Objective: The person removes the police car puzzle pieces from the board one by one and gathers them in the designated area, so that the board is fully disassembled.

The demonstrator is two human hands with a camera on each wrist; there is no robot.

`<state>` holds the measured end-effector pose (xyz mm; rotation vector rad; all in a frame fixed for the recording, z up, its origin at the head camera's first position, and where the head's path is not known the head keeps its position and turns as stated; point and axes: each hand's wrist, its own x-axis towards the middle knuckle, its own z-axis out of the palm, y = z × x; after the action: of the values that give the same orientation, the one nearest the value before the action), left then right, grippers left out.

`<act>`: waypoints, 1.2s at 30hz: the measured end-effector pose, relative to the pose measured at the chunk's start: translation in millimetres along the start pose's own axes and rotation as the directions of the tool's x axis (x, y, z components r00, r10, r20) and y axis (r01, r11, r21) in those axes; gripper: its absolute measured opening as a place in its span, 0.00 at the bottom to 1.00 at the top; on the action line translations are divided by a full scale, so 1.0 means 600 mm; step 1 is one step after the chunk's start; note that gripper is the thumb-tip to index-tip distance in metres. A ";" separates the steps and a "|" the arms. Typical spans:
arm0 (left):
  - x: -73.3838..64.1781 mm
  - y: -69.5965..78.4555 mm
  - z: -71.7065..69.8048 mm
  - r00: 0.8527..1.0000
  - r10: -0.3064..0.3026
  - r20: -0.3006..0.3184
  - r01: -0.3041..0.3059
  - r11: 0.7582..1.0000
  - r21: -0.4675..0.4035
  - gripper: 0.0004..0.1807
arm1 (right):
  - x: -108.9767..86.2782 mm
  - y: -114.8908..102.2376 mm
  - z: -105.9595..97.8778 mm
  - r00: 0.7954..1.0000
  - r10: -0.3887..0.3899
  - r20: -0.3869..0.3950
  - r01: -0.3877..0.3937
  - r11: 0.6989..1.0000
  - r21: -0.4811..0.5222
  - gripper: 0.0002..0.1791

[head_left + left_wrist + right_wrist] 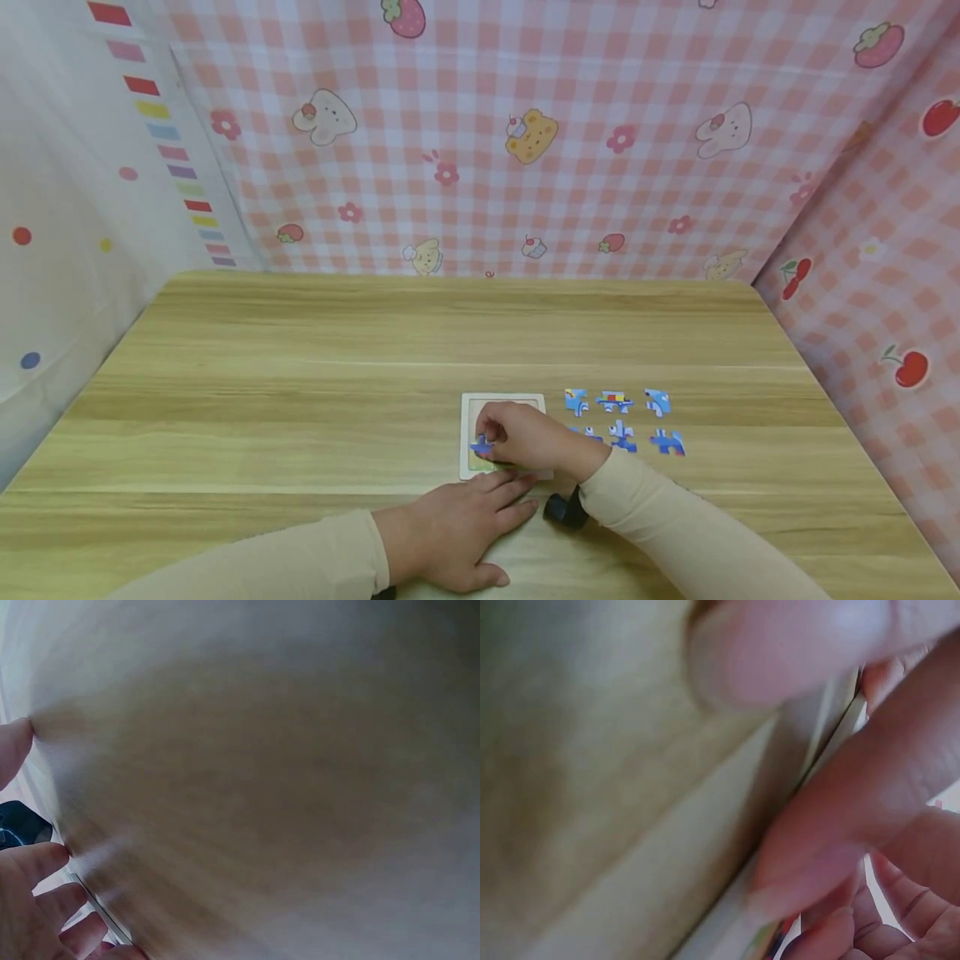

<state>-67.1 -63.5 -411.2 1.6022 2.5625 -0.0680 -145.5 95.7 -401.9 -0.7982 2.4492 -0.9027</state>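
Observation:
A square puzzle tray [464, 429] with a pale rim lies on the table. Over its inside, my right hand [532, 437] pinches a blue jigsaw piece [482, 446] between thumb and fingers; whether the piece touches the tray bottom I cannot tell. Greenish-yellow shows along the tray's lower inside. My left hand [457, 529] lies palm down with fingers spread, fingertips at the tray's near edge. The left wrist view catches its fingers [56, 904] against the tabletop. Close and blurred, the right fingers [817, 832] hide most of the tray in the right wrist view.
Right of the tray, several loose jigsaw pieces [615, 402] lie in two rows, some partly behind my right wrist. A black device [566, 510] sits under that wrist. Patterned cloth [480, 150] hangs behind the wooden table [300, 375] and along both sides.

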 end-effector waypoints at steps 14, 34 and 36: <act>0.000 0.000 0.001 1.000 0.005 -0.011 -0.005 1.000 0.008 0.39 | -0.002 0.007 -0.004 0.999 -0.019 0.028 0.015 0.992 0.129 0.07; -0.001 0.003 0.002 0.999 -0.027 -0.018 0.027 1.000 0.015 0.39 | -0.033 0.034 -0.054 1.000 0.008 -0.013 -0.004 0.949 0.315 0.04; -0.001 0.003 0.003 1.000 -0.029 -0.010 0.029 1.000 0.001 0.39 | -0.037 0.038 -0.059 1.000 0.010 -0.018 -0.004 0.950 0.314 0.04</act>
<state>-65.0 -63.3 -412.8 1.5705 2.5938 -0.0638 -156.6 140.2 -388.8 -0.6678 2.2406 -1.2622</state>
